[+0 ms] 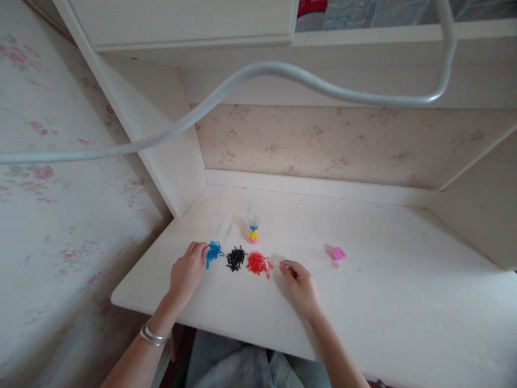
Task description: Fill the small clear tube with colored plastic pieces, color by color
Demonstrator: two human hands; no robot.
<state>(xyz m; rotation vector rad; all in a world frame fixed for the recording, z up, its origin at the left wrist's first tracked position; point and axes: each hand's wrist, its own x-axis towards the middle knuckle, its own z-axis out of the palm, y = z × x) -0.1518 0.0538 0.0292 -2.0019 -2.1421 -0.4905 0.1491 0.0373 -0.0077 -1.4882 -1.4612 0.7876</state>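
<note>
Three small piles of rubber bands lie in a row on the white desk [258,302]: blue rubber bands [215,249], black rubber bands [236,259] and red rubber bands [257,263]. My left hand [191,269] is at the left edge of the blue pile, its fingers pinched together on some of the blue bands. To the right of the red pile, apart from it, my right hand [299,283] is closed in a pinch; whatever its fingertips hold is too small to make out. Behind the piles stands a small clear bottle [253,229] with yellow and blue bits inside.
A pink piece [338,253], perhaps a lid, lies right of my right hand. A pale cable [274,69] crosses the view in front of the overhead shelf [363,37]. The side panel [161,118] and floral wall bound the desk at left.
</note>
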